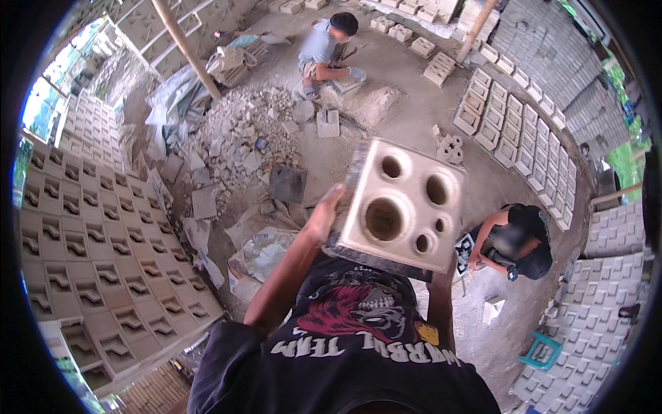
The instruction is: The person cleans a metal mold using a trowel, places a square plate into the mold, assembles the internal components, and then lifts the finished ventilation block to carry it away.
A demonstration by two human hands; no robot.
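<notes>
In front of my chest is a pale square concrete block [350,241] with several round holes of different sizes. Under it shows the edge of a dark flat board [383,265]. My left hand [323,215] is closed on the left side of this board, thumb side up, fingers partly hidden behind it. My right forearm [440,303] rises to the near right corner; the right hand itself is hidden beneath the block and board.
Rubble [241,138] lies ahead to the left. A co-worker [324,52] squats beyond it by a sand heap [379,107]; another person [514,241] crouches close on my right. Rows of blocks [517,131] stand far right, stacked patterned blocks [103,241] left, a teal stool [541,350] right.
</notes>
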